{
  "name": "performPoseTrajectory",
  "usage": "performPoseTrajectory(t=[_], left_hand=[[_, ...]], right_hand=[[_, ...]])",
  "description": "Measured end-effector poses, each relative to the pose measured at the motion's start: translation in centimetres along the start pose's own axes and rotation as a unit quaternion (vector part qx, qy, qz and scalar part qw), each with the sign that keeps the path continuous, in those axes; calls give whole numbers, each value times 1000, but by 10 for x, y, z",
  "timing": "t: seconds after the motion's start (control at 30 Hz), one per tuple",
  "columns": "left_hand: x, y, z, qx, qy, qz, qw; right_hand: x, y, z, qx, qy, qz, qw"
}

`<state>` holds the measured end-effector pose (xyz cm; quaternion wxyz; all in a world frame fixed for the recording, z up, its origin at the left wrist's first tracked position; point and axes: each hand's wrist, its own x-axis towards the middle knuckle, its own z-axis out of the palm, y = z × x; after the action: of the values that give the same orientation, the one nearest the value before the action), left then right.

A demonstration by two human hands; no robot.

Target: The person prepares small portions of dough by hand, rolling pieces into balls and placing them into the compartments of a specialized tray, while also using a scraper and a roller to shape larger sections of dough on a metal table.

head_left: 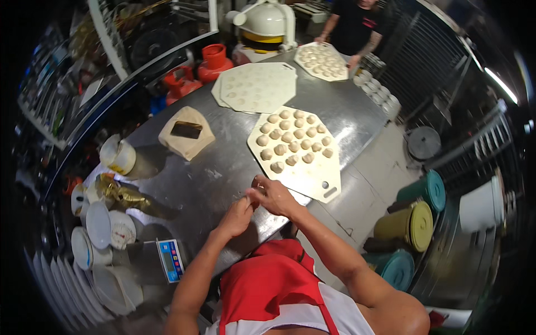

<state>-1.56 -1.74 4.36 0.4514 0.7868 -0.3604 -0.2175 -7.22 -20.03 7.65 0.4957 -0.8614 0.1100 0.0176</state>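
Observation:
My left hand (237,216) and my right hand (274,197) meet over the steel table, just below the near left edge of a cream board (301,181). The fingers of both are closed and pressed together; whatever lies between them, if anything, is hidden. Rows of small pale dough balls (287,137) cover most of this board, whose near end has a handle slot. Beyond it lie overlapping cream boards (259,84) with faint round marks. To the left, a beige folded bag or cloth (195,148) has a dark rectangular piece (186,129) on it.
A co-worker (360,28) at the far end touches another board of dough balls (321,61). A digital scale (170,261), white tubs (92,251) and a gold packet (120,191) line the left. Red gas cylinders (215,61) stand behind; lidded bins (410,226) stand right.

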Motion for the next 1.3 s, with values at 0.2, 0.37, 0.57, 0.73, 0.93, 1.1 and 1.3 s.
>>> performPoseTrajectory(t=[0.2, 0.37, 0.57, 0.73, 0.93, 1.1, 1.3], left_hand=[[14, 40, 40, 102, 25, 47, 993], [57, -41, 86, 120, -23, 13, 992], [54, -52, 99, 47, -15, -95, 994], [21, -83, 92, 22, 29, -257, 966], [-62, -147, 55, 134, 221, -274, 926], [-25, -147, -59, -105, 348, -305, 880], [80, -211, -183, -90, 437, -176, 877]], right_hand=[[-28, -7, -14, 19, 157, 17, 987], [-41, 24, 29, 23, 120, -132, 984], [0, 123, -49, -84, 151, 41, 984], [33, 212, -63, -238, 164, 10, 957], [95, 111, -7, -113, 84, -93, 986], [246, -9, 81, -72, -52, -155, 984], [428, 15, 155, -273, 87, -214, 934]])
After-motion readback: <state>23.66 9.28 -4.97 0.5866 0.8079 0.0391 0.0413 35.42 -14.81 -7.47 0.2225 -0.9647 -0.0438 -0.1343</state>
